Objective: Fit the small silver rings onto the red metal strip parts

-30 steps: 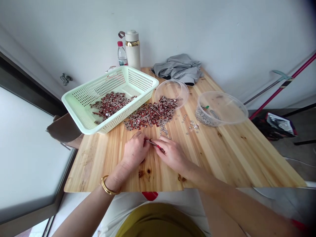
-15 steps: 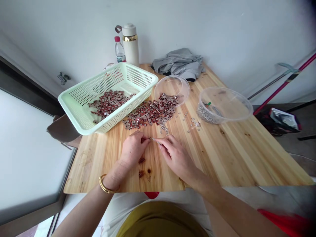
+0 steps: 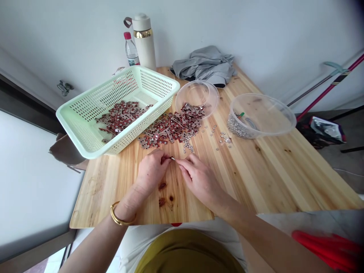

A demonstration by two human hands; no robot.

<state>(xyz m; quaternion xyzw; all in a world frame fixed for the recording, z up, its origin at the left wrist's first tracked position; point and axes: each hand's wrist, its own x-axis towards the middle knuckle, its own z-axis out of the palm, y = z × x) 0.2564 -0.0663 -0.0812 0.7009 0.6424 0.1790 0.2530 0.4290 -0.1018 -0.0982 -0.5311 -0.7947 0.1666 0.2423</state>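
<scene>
My left hand point(image 3: 152, 166) is closed, thumb against forefinger, on a small dark piece mostly hidden by the fingertips. In the pinched fingers of my right hand point(image 3: 197, 178) is a thin, shiny metal tool point(image 3: 173, 159), its tip meeting the piece at the left fingertips. Just beyond both hands lies a heap of reddish-brown strips point(image 3: 173, 129) dotted with silvery metal discs. Loose small silvery discs point(image 3: 187, 146) lie at its near edge, and a few more point(image 3: 224, 138) are scattered to the right.
A pale green basket point(image 3: 85, 151) with more strips stands at left. A clear round lid point(image 3: 212, 96) touches the heap. At right sits a clear tub point(image 3: 273, 127) with small metal parts. Behind are a bottle point(image 3: 131, 51), a thermos point(image 3: 145, 47) and grey cloth point(image 3: 203, 64).
My two hands are slightly closer together, and the tool's tip has come up to the piece in my left fingers. The whole view has shifted a little.
</scene>
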